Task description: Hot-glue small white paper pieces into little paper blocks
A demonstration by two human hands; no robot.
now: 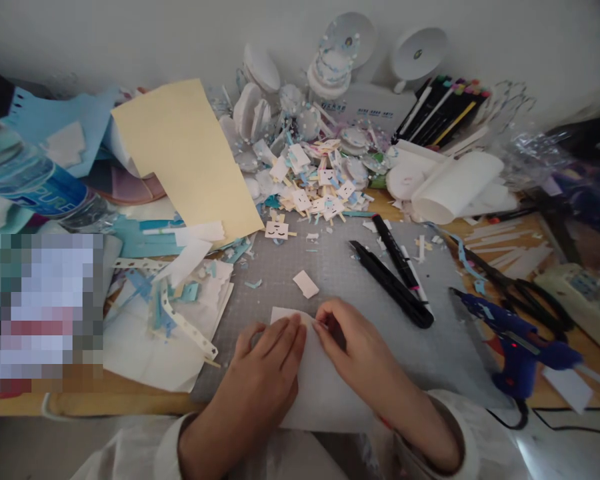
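A sheet of white paper (325, 393) lies on the grey cutting mat (280, 273) at the front edge of the desk. My left hand (267, 370) rests on it with fingers stretched out and pressing near its top edge. Beside those fingertips, my right hand (353, 350) pinches the top edge of the sheet between thumb and forefinger. Just beyond the hands is a small white paper piece (306, 284). A black utility knife (393, 287) lies to the right, along with a black marker (396, 253).
A blue hot glue gun (520, 340) and black scissors (520, 290) lie on the right. Small paper figures (320, 183) are heaped at the back. Yellow card (190, 153), paper scraps (175, 313) and a water bottle (45, 180) occupy the left. A white paper roll (457, 187) lies back right.
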